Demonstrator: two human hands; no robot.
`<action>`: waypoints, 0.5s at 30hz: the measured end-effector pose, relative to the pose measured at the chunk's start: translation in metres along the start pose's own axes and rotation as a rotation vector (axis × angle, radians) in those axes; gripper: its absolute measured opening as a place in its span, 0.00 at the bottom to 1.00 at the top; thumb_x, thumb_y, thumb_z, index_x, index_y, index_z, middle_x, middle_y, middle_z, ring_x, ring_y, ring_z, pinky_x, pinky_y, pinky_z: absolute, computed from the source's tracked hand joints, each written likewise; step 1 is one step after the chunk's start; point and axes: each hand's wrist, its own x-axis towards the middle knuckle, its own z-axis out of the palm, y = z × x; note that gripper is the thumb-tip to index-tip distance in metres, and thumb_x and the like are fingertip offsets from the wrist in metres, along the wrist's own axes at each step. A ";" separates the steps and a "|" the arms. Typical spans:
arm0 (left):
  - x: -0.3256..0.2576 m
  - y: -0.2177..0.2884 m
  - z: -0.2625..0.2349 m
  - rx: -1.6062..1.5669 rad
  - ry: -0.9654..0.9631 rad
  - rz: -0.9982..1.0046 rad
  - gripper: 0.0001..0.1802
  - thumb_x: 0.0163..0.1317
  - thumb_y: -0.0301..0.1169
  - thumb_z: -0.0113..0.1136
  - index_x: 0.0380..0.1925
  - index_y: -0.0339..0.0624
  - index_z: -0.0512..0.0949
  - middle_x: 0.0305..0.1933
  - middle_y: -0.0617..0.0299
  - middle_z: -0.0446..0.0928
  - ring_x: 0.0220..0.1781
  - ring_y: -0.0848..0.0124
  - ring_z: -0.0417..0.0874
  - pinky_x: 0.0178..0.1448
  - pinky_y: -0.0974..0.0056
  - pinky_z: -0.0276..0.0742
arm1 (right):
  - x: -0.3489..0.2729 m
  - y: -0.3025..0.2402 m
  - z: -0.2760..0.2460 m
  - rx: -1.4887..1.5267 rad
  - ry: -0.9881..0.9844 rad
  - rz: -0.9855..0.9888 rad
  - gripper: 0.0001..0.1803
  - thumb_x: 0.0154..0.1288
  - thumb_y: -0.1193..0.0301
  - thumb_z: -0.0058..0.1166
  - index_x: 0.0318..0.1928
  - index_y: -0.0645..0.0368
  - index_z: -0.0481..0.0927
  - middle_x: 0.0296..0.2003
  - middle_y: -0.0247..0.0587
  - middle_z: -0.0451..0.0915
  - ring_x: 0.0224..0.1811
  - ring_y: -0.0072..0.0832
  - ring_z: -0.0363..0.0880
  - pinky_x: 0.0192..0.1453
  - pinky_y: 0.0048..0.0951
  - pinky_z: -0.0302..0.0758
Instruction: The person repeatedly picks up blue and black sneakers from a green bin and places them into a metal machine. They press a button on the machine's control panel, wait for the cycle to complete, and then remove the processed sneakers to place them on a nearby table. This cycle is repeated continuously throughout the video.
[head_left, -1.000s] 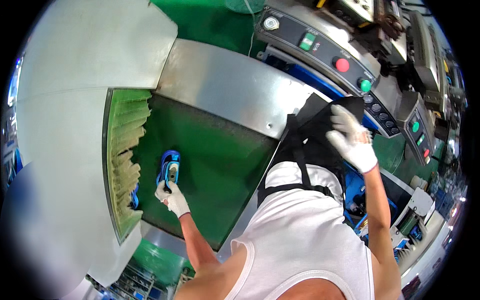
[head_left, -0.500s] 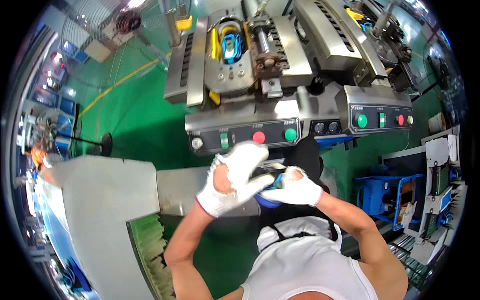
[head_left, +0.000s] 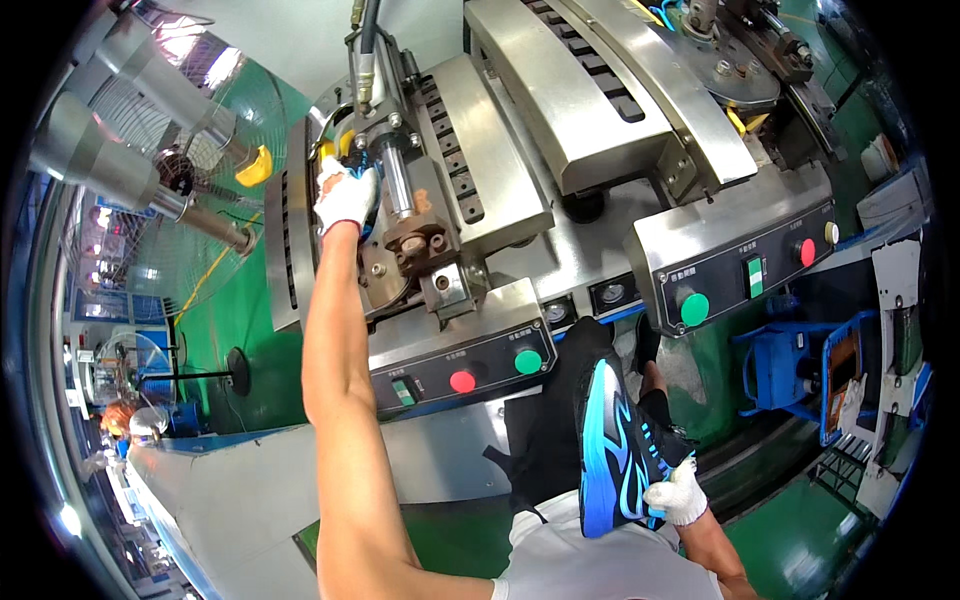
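1 black sports shoe with blue-turquoise and white markings (head_left: 610, 460) in white-gloved right grip (head_left: 680, 497), which is clamped at its edge; shoe extends up-left of that grip. White-gloved left grip (head_left: 347, 197) over silver metal machine (head_left: 425, 215); cannot tell if closed on anything. Shiny metal rod (head_left: 397, 182) just right of left grip; black control panel (head_left: 432, 386) below.

A long blue-black shoe (head_left: 606, 450) is sitting in my white-gloved right hand (head_left: 678, 496), right of a boxy silver metal machine (head_left: 492, 160).
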 end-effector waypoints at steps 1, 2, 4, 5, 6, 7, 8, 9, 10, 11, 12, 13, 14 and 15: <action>0.009 -0.009 -0.001 0.072 -0.001 0.034 0.47 0.58 0.54 0.72 0.69 0.34 0.67 0.64 0.31 0.79 0.66 0.39 0.81 0.70 0.45 0.76 | -0.007 -0.003 0.002 -0.005 0.029 -0.003 0.54 0.53 0.69 0.77 0.76 0.72 0.63 0.73 0.47 0.72 0.73 0.35 0.71 0.81 0.40 0.66; 0.026 -0.017 -0.008 0.059 -0.037 0.051 0.48 0.57 0.54 0.72 0.68 0.33 0.68 0.64 0.32 0.79 0.66 0.41 0.82 0.71 0.47 0.76 | -0.009 0.004 -0.007 -0.003 0.094 0.060 0.50 0.54 0.73 0.72 0.76 0.67 0.62 0.60 0.42 0.73 0.56 0.30 0.72 0.62 0.36 0.69; 0.039 -0.021 -0.037 0.019 -0.030 0.097 0.48 0.57 0.55 0.73 0.68 0.33 0.71 0.65 0.34 0.79 0.67 0.45 0.82 0.71 0.50 0.76 | -0.015 0.011 -0.016 0.020 0.252 0.178 0.44 0.57 0.81 0.62 0.75 0.57 0.61 0.35 0.33 0.75 0.23 0.20 0.74 0.26 0.27 0.74; 0.040 -0.029 -0.056 0.003 0.020 0.117 0.48 0.56 0.56 0.74 0.68 0.33 0.72 0.65 0.35 0.79 0.67 0.47 0.82 0.71 0.51 0.76 | -0.011 0.010 -0.014 0.018 0.237 0.164 0.44 0.58 0.84 0.58 0.75 0.54 0.57 0.28 0.29 0.69 0.19 0.18 0.70 0.22 0.25 0.70; 0.039 -0.040 -0.074 -0.009 0.074 0.138 0.49 0.56 0.57 0.74 0.69 0.33 0.73 0.65 0.37 0.80 0.67 0.48 0.82 0.71 0.51 0.76 | -0.002 0.003 -0.003 0.018 0.224 0.148 0.44 0.60 0.86 0.54 0.75 0.51 0.53 0.21 0.25 0.64 0.15 0.17 0.65 0.18 0.23 0.66; 0.018 -0.031 -0.097 -0.061 0.103 0.165 0.48 0.56 0.57 0.74 0.67 0.32 0.74 0.64 0.38 0.81 0.67 0.47 0.82 0.70 0.51 0.76 | 0.004 -0.004 0.007 0.001 0.232 0.132 0.41 0.60 0.85 0.55 0.72 0.51 0.54 0.21 0.25 0.62 0.16 0.16 0.64 0.19 0.22 0.64; -0.006 -0.030 -0.123 -0.090 0.149 0.155 0.46 0.58 0.55 0.74 0.67 0.32 0.74 0.64 0.38 0.81 0.66 0.48 0.83 0.70 0.52 0.76 | 0.011 -0.012 0.018 -0.020 0.224 0.114 0.38 0.60 0.84 0.56 0.68 0.51 0.55 0.21 0.24 0.61 0.18 0.15 0.63 0.21 0.21 0.62; -0.033 -0.036 -0.149 -0.116 0.202 0.140 0.43 0.60 0.52 0.74 0.67 0.32 0.74 0.63 0.39 0.81 0.66 0.50 0.83 0.70 0.53 0.76 | 0.017 -0.019 0.029 -0.040 0.208 0.102 0.35 0.60 0.83 0.57 0.64 0.51 0.56 0.22 0.24 0.60 0.19 0.15 0.62 0.23 0.20 0.61; -0.062 -0.048 -0.170 -0.202 0.243 0.173 0.40 0.62 0.48 0.73 0.67 0.32 0.74 0.64 0.41 0.81 0.65 0.52 0.83 0.70 0.54 0.76 | 0.022 -0.025 0.041 -0.061 0.193 0.090 0.32 0.60 0.82 0.58 0.61 0.50 0.57 0.22 0.23 0.58 0.20 0.14 0.61 0.24 0.19 0.59; -0.094 -0.066 -0.184 -0.288 0.282 0.208 0.37 0.64 0.43 0.73 0.67 0.32 0.74 0.64 0.42 0.81 0.65 0.54 0.83 0.69 0.55 0.76 | 0.028 -0.028 0.050 -0.085 0.200 0.100 0.29 0.60 0.81 0.58 0.58 0.50 0.60 0.22 0.23 0.59 0.20 0.14 0.61 0.23 0.19 0.59; -0.128 -0.086 -0.192 -0.281 0.362 0.256 0.35 0.64 0.38 0.73 0.67 0.32 0.74 0.64 0.43 0.81 0.64 0.56 0.83 0.69 0.55 0.76 | 0.034 -0.030 0.059 -0.113 0.222 0.126 0.27 0.60 0.81 0.59 0.55 0.50 0.62 0.22 0.23 0.60 0.19 0.14 0.61 0.23 0.19 0.59; -0.166 -0.106 -0.200 -0.268 0.444 0.304 0.33 0.64 0.33 0.72 0.67 0.33 0.74 0.64 0.45 0.80 0.62 0.57 0.83 0.69 0.55 0.77 | 0.041 -0.031 0.067 -0.146 0.237 0.150 0.24 0.60 0.80 0.60 0.52 0.50 0.65 0.23 0.23 0.61 0.18 0.14 0.61 0.22 0.19 0.58; -0.207 -0.120 -0.206 -0.322 0.414 0.212 0.33 0.63 0.31 0.72 0.68 0.33 0.74 0.63 0.45 0.80 0.62 0.57 0.83 0.69 0.55 0.76 | 0.046 -0.035 0.078 -0.175 0.254 0.169 0.21 0.60 0.79 0.60 0.49 0.49 0.67 0.23 0.23 0.62 0.18 0.14 0.60 0.21 0.20 0.58; -0.244 -0.132 -0.205 -0.390 0.375 0.131 0.33 0.63 0.28 0.71 0.68 0.32 0.73 0.63 0.45 0.80 0.62 0.57 0.83 0.70 0.55 0.76 | 0.060 -0.032 0.079 -0.217 0.221 0.067 0.23 0.62 0.80 0.63 0.56 0.52 0.72 0.27 0.27 0.72 0.19 0.15 0.66 0.21 0.21 0.63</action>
